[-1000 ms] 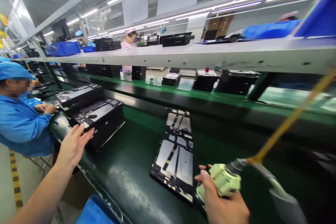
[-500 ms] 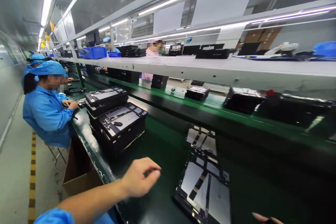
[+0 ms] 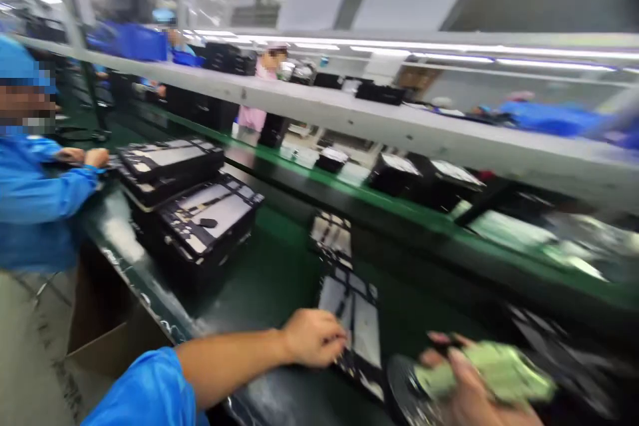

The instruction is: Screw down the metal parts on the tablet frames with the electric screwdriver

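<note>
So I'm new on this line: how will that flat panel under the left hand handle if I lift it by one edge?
The flat panel looks thin and wide, so it probably flexes somewhat. Exposed strips and parts on its face suggest it is fragile. It lies flat on the smooth belt, so the left hand at its edge would likely slide it easily.

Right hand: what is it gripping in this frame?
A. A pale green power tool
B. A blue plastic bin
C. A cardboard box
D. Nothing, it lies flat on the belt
A: the right hand is wrapped around a pale green tool at the bottom right, blurred by motion, while the left hand rests at the edge of the flat panel on the dark green belt.
</note>
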Available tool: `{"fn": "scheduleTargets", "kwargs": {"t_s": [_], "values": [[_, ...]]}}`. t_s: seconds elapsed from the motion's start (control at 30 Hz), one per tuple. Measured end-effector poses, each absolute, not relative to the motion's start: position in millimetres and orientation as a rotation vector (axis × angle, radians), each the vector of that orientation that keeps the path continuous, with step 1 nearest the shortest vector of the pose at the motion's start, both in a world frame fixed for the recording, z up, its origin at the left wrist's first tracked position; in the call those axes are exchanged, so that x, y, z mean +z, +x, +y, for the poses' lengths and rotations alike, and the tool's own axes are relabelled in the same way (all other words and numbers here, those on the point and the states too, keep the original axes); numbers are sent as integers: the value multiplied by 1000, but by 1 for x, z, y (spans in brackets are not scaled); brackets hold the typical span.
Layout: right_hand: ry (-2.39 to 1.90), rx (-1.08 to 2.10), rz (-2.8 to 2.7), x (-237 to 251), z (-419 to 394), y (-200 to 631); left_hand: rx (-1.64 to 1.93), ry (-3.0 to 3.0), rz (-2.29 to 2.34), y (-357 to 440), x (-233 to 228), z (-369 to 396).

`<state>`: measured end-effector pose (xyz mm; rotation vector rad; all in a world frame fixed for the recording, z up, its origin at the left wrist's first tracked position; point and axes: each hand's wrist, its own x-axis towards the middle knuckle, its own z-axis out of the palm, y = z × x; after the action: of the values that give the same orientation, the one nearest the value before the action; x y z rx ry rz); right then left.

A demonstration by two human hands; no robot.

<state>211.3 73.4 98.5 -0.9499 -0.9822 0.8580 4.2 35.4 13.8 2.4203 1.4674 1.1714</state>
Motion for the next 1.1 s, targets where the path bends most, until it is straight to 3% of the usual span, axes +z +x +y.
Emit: {"fn": "scheduleTargets", "kwargs": {"t_s": [0.33, 1.1], "values": [[-730, 925, -988, 99, 36, 165, 1160, 2255, 1128, -7, 6, 5], [-708, 941, -1019, 91, 14, 152, 1196, 2233, 1030, 2, 8, -2]]}}
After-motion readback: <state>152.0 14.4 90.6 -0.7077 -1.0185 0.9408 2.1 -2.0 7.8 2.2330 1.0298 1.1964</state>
